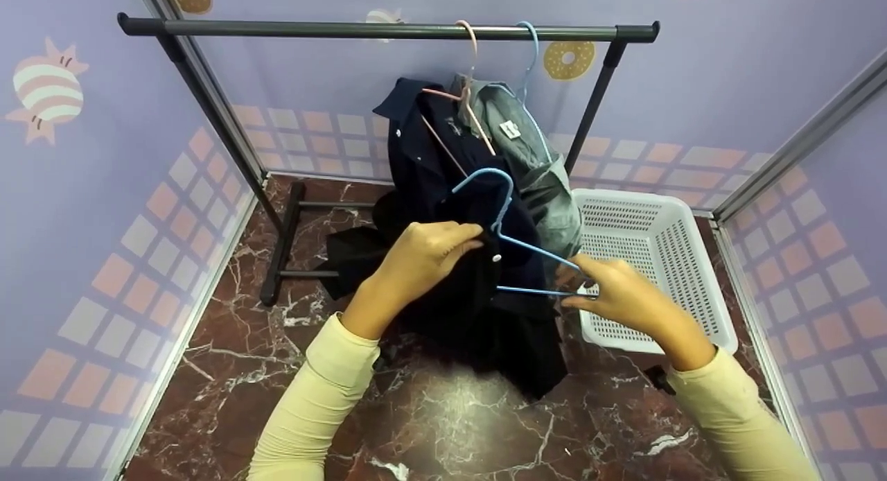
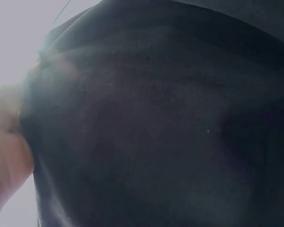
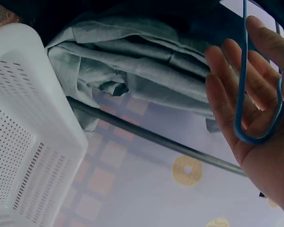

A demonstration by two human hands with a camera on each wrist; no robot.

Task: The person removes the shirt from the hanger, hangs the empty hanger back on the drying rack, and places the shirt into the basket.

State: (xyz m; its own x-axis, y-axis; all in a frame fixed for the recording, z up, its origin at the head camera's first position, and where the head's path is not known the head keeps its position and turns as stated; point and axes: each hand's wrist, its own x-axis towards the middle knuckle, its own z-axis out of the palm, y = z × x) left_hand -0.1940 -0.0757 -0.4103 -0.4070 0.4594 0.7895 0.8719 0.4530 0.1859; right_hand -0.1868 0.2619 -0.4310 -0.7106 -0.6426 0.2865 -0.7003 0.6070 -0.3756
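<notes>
My left hand (image 1: 433, 252) pinches a black shirt (image 1: 443, 308) near its upper edge, beside a white button. The cloth fills most of the left wrist view, with part of the hand at that view's left edge. A blue hanger (image 1: 537, 248) lies partly inside the shirt, its hook pointing up and left. At the hanger's right end is my right hand (image 1: 620, 294), thumb and fingers around it. In the right wrist view the bent end of the blue hanger (image 3: 240, 127) sits against the palm. The hanger's other end is hidden by the shirt.
Behind the hands stands a dark clothes rack (image 1: 312, 29). A navy shirt (image 1: 409, 141) on a pink hanger and a grey-green shirt (image 1: 561, 197) on a blue hanger hang from it. A white perforated basket (image 1: 700, 259) rests on the marbled floor at right. Patterned walls enclose the space.
</notes>
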